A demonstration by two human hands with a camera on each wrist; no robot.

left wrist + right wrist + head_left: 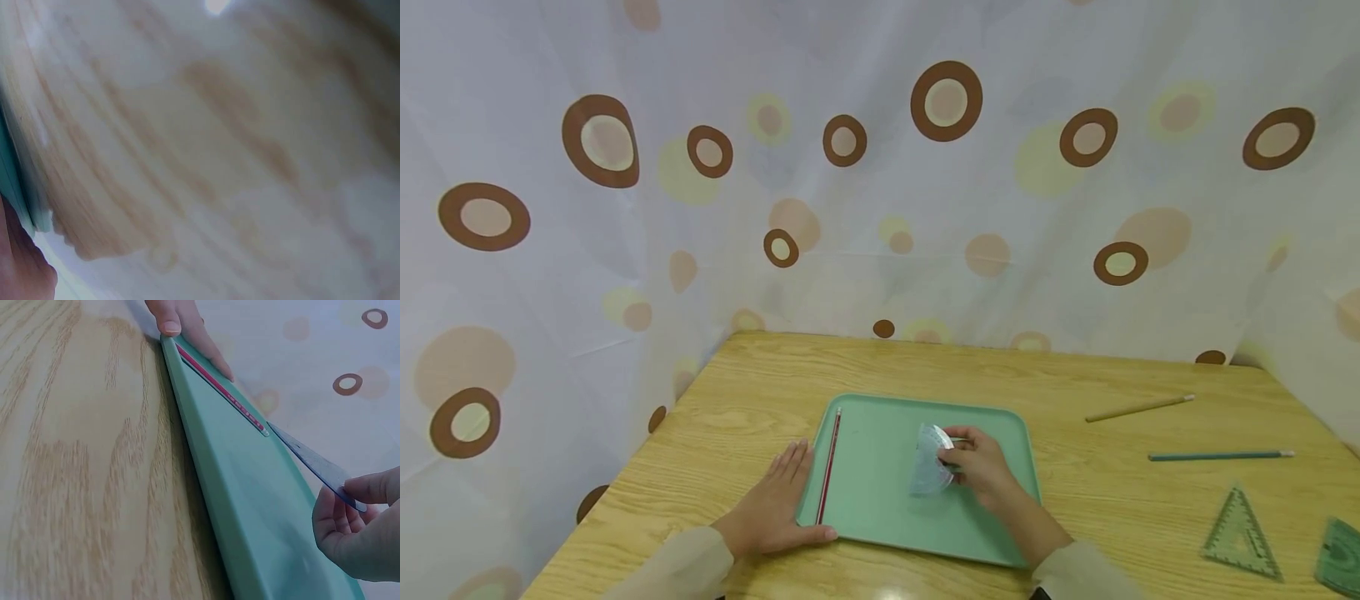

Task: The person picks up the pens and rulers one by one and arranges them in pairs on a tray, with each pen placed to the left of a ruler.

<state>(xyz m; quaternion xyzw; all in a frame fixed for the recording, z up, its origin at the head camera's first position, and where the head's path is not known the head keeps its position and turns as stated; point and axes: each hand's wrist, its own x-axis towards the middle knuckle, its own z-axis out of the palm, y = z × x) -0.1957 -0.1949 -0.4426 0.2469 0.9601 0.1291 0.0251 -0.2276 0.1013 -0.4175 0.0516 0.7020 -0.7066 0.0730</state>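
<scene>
A clear half-round protractor [931,460] is pinched between the thumb and fingers of my right hand [988,471], over the right half of the green tray [880,433]. In the right wrist view the protractor [312,461] tilts, its far tip overlapping the tray's rim. Inside the tray, along its left side, lies a red pencil [830,467]. My left hand [775,504] rests at the tray's near left corner, fingers straight along the left rim and thumb at the front edge. The left wrist view shows mostly table, with part of that hand [25,269] at the lower left.
On the wooden table [737,417], right of the tray, lie a plain wooden pencil [1138,408] and a teal pencil [1221,456]. Nearer are a green set square [1242,533] and a green protractor [1341,557] at the frame's edge. A patterned curtain [880,192] surrounds the table.
</scene>
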